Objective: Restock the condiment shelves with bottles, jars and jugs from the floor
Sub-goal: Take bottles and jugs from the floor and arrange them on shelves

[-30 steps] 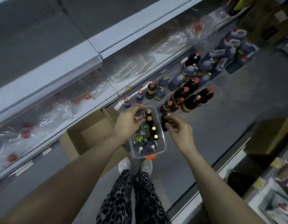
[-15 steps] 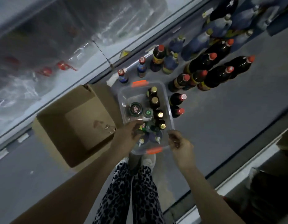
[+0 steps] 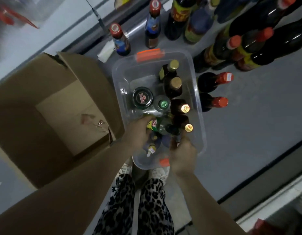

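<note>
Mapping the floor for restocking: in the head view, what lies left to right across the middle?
Open brown cardboard box → clear plastic bin with orange latches → two dark glass bottles with red caps.

Both my bare forearms reach forward and down, close together. My left hand [image 3: 138, 131] curls its fingers round a green bottle [image 3: 159, 127]. My right hand [image 3: 182, 153] shows its back, its fingers bent forward and mostly hidden.

Jar lid [image 3: 142, 97]: red lettering, unreadable
</note>
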